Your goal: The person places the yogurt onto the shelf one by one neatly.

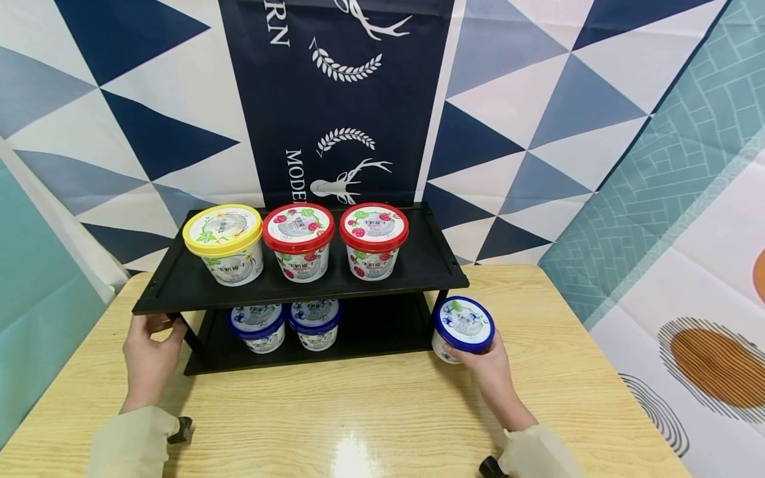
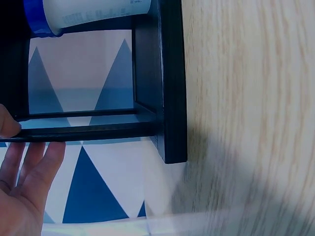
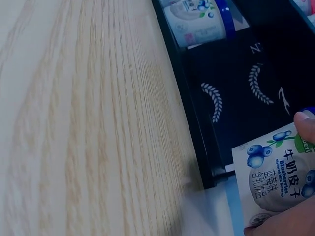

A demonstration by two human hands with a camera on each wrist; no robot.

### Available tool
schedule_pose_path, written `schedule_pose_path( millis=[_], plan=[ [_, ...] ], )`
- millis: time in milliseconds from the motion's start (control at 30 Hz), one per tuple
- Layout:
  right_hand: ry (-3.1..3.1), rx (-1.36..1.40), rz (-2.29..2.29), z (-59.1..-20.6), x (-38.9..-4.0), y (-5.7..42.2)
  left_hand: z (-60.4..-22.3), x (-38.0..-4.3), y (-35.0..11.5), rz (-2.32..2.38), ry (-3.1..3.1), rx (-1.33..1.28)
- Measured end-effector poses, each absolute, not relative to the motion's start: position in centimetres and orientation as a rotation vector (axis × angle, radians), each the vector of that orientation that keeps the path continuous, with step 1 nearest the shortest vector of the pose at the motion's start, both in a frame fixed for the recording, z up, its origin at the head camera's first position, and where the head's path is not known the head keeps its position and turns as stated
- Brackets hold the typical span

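Note:
A black two-tier rack (image 1: pixel 427 259) stands on the table against the back wall. My left hand (image 1: pixel 149 362) is at its left end, thumb and fingers on opposite sides of the left post (image 2: pixel 88 132). By the rack's right end, my right hand (image 1: pixel 490 380) grips a blue-lidded tub (image 1: pixel 465 323) with blueberries printed on its side. That tub is upright with its lid on, overlapping the right post in the head view. Two more blue-lidded tubs (image 1: pixel 257 326) sit side by side on the lower shelf, partly hidden by the upper one.
On the upper shelf, a yellow-lidded tub (image 1: pixel 224 234) and two red-lidded tubs (image 1: pixel 299 234) stand in a row. Under everything lies a light wood-grain table (image 1: pixel 269 418). Behind the rack hangs a patterned cloth (image 1: pixel 340 99), with another teal cloth (image 1: pixel 657 166) to the right.

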State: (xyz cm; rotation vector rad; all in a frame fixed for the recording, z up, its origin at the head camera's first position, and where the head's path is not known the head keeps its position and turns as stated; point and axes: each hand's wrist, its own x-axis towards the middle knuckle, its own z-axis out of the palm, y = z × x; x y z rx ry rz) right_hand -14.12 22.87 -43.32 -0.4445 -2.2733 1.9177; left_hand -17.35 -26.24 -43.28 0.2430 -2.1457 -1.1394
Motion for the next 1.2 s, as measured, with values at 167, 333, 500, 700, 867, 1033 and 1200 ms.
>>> schedule_pose_path(
  millis=[167, 333, 500, 700, 867, 1033, 1200],
  plan=[
    [-2.274, -0.436, 1.941, -43.3, -13.9, 22.4, -43.3, -17.3, -26.2, -1.139, -2.143, 0.243],
    [-2.276, -0.414, 1.945, -43.0, -13.7, 21.7, -43.1, -17.2, -26.2, -1.141, -2.146, 0.249],
    [-2.285, -0.402, 1.943, -42.6, -13.6, 21.1, -43.0, -17.2, -26.1, -1.138, -2.145, 0.241],
    [-2.294, -0.374, 1.928, -42.7, -13.8, 20.5, -43.1, -17.2, -26.2, -1.132, -2.145, 0.239],
    [-2.268, -0.358, 1.952, -42.8, -14.2, 20.0, -43.1, -17.2, -26.2, -1.137, -2.144, 0.24],
    [-2.261, -0.347, 1.951, -42.7, -14.4, 19.3, -43.1, -17.2, -26.2, -1.153, -2.141, 0.249],
    [-2.271, -0.331, 1.942, -42.7, -14.5, 18.8, -43.0, -17.2, -26.1, -1.159, -2.148, 0.257]
  ],
)
